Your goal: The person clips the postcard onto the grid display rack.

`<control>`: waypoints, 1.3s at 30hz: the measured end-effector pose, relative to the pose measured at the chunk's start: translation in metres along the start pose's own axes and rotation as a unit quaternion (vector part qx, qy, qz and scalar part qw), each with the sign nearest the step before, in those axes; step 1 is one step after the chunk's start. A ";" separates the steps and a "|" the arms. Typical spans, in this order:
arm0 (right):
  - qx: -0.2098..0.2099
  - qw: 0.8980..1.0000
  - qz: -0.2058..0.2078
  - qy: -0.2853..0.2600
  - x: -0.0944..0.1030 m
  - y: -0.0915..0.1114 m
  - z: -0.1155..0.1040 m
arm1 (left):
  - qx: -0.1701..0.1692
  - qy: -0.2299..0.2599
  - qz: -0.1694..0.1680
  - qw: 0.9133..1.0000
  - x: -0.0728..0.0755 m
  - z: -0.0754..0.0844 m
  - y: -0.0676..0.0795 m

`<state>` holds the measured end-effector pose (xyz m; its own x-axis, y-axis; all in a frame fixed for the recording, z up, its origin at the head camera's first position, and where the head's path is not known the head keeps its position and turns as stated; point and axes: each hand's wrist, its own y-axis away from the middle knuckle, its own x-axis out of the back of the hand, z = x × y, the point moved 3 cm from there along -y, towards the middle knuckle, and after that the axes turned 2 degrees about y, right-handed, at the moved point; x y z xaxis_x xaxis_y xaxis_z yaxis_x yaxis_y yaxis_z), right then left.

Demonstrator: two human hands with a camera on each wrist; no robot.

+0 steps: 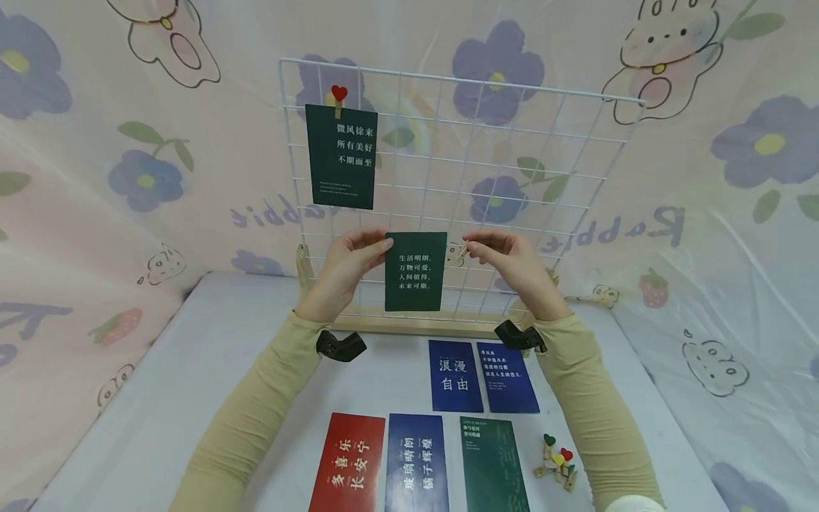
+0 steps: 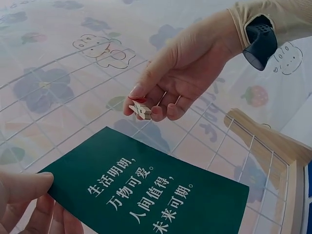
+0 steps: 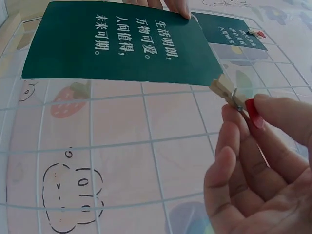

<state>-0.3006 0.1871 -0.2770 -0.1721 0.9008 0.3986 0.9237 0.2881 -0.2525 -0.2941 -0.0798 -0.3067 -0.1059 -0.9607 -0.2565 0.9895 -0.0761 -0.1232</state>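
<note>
Your left hand (image 1: pixel 350 269) pinches the green lettered card (image 1: pixel 414 297) near one corner; it could pivot if nudged by the wooden clothespin (image 3: pixel 223 90) your right hand (image 1: pixel 508 262) pinches.

My right hand (image 3: pixel 261 168): pinches wooden clothespin (image 3: pixel 225 93)
Green lettered card (image 3: pixel 122 46): held by my left hand (image 3: pixel 176 7)
Wire grid (image 3: pixel 152 141): behind card

From the held green card (image 1: pixel 414 297), I see bare wire grid (image 1: pixel 461 122) toward one o'clock, room enough for a hand. The clipped card (image 1: pixel 342 174) blocks eleven, the left hand (image 1: pixel 342 270) nine, the right hand (image 1: pixel 510 263) three, the wooden base (image 1: pixel 409 326) six. How deep the space behind runs, I can't quite judge.
</note>
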 end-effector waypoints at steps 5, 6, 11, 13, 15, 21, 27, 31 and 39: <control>0.012 1.000 0.000 -0.002 0.004 -0.001 -0.005 | -0.019 -0.005 -0.002 1.000 -0.001 0.008 -0.002; 0.015 1.000 -0.001 -0.003 0.004 -0.001 -0.005 | -0.023 -0.008 -0.002 1.000 -0.001 0.010 -0.002; 0.020 1.000 0.001 -0.005 0.005 -0.002 -0.009 | -0.032 -0.016 0.005 0.999 -0.001 0.018 -0.003; 0.023 1.000 0.003 -0.007 0.005 -0.003 -0.011 | -0.038 -0.017 0.005 0.999 -0.001 0.022 -0.003; 0.026 1.000 0.005 -0.009 0.004 -0.004 -0.013 | -0.046 -0.019 0.003 0.999 -0.001 0.025 -0.004; 0.043 0.999 0.010 -0.008 0.003 -0.006 -0.021 | -0.070 -0.031 -0.010 0.997 0.000 0.035 -0.003; 0.052 0.999 0.009 -0.013 0.005 -0.009 -0.029 | -0.073 -0.027 -0.016 0.997 -0.002 0.043 -0.005; 0.054 0.998 0.011 -0.010 0.005 -0.011 -0.036 | -0.080 -0.027 -0.016 0.996 -0.004 0.049 -0.008; 0.063 0.998 0.012 -0.014 0.005 -0.012 -0.049 | -0.090 -0.016 -0.003 0.996 -0.008 0.062 -0.014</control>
<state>-0.2956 0.1722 -0.2289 -0.1610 0.9162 0.3669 0.8773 0.3031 -0.3721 -0.3008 -0.0873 -0.2437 -0.1047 -0.9689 -0.2242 0.9551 -0.0351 -0.2943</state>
